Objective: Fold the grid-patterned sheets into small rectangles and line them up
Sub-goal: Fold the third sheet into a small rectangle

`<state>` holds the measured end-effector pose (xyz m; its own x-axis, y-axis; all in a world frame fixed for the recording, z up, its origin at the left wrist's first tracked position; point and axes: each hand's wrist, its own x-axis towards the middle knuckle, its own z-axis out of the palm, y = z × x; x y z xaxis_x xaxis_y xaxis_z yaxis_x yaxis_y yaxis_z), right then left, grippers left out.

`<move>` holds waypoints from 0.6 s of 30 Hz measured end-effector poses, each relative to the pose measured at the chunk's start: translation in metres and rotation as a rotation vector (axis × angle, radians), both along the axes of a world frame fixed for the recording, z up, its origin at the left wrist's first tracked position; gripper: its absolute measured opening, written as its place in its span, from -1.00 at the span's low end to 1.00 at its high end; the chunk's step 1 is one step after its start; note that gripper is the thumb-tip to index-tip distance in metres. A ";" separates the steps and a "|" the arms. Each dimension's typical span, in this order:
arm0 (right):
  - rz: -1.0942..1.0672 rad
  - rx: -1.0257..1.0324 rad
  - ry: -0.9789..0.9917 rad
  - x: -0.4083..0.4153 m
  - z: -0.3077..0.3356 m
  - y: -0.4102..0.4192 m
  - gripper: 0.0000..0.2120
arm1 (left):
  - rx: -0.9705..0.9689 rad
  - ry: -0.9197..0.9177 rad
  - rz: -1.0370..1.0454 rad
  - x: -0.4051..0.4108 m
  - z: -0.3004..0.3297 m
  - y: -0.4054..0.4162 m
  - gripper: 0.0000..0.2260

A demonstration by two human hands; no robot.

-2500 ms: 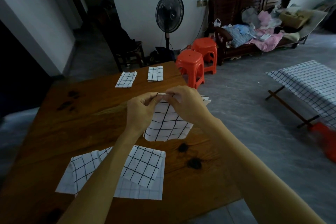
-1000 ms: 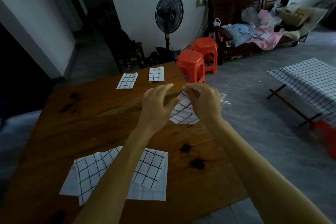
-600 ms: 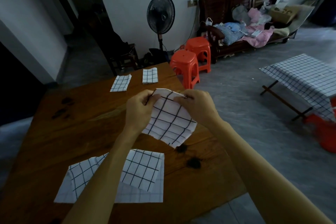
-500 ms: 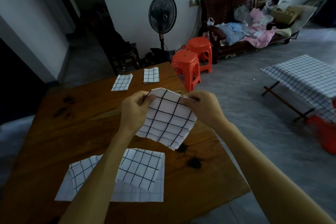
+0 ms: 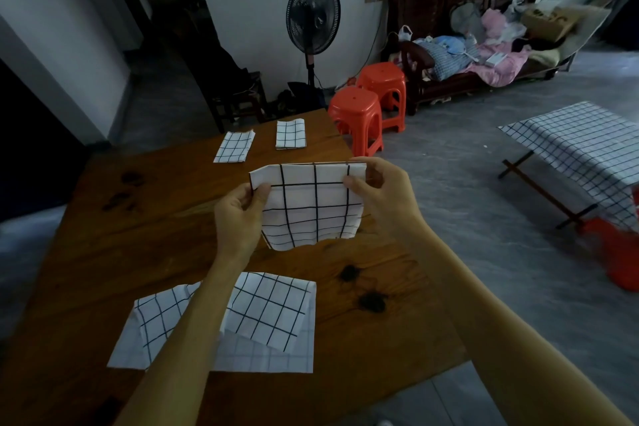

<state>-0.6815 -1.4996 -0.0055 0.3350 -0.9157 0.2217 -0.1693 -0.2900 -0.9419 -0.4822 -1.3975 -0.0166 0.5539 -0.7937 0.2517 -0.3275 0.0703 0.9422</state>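
I hold a folded white sheet with a black grid [image 5: 307, 207] up in the air above the wooden table [image 5: 114, 252]. My left hand [image 5: 238, 218] pinches its upper left corner and my right hand [image 5: 380, 194] pinches its upper right corner. The lower edge hangs free. Two small folded grid rectangles [image 5: 234, 147] [image 5: 290, 133] lie side by side at the table's far edge. A loose pile of unfolded grid sheets [image 5: 266, 318] lies near the front edge, partly hidden by my left forearm.
Two orange plastic stools [image 5: 356, 114] stand just past the table's far right corner. A standing fan [image 5: 313, 15] and a cluttered wooden bench [image 5: 477, 45] are by the back wall. A low table under a grid cloth [image 5: 581, 145] stands at the right.
The sheet went from a crumpled bunch between my hands to a flat, stretched rectangle. My hands moved apart to its two upper corners and levelled its top edge.
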 end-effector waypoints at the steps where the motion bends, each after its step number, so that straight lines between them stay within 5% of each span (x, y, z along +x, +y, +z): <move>1: -0.005 0.008 -0.014 0.002 0.000 0.002 -0.76 | -0.002 0.006 0.004 0.001 -0.001 0.001 -0.94; 5: 0.026 0.160 -0.141 0.008 -0.002 0.007 -0.72 | -0.022 0.036 0.010 0.003 0.000 0.001 -0.92; 9: 0.100 0.275 -0.046 0.013 -0.012 0.012 -0.79 | -0.037 0.104 0.030 0.005 0.002 0.001 -0.92; 18: -0.026 0.354 -0.163 0.018 -0.012 0.015 -0.85 | 0.167 0.178 -0.229 0.011 -0.027 0.018 -0.78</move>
<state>-0.6636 -1.4842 -0.0176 0.2972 -0.9529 -0.0609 -0.0122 0.0600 -0.9981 -0.4714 -1.3794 -0.0440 0.3797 -0.9248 0.0228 -0.1506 -0.0375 0.9879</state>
